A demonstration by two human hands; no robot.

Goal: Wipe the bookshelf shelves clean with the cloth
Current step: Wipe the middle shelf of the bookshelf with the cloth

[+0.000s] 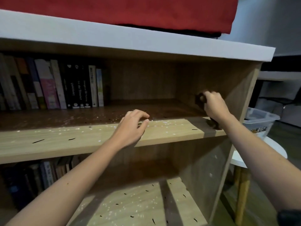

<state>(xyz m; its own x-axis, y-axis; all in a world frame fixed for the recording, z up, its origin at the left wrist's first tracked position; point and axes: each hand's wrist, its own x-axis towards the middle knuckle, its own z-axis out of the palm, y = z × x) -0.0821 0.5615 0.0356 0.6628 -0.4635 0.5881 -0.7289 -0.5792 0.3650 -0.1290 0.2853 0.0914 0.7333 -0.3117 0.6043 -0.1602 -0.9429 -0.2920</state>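
Lower shelf (133,207): flat, pale wood-grain board, speckled with white crumbs and short dark slivers.
Lower books (40,176): a dim row of upright spines at the left, too blurred to read.
Left hand (132,126): lay on the front edge of the shelf (65,136), fingers loosely bent and apart, tips on the wood, gripping nothing.
Shelf: a long, light, grained plank, glossy and darker toward the back, scattered with the same white crumbs and a few black slivers.
Right hand (214,105): at the shelf's right end, near the side wall, fingers curled tight round the cloth (199,99).
Cloth: dark brown, soft and crumpled; a bunch showed at the fingertips and a tail hung below the wrist onto the shelf's right front corner.
Books (53,85): upright at the back left, thin spines in black, white, pink and tan.
Top (114,36): a thick, smooth white slab.
Fabric (130,10): red, matte, lying on the top.
Bin (259,119): clear plastic, right of the bookshelf.
Table (276,150): round white top, wooden legs.
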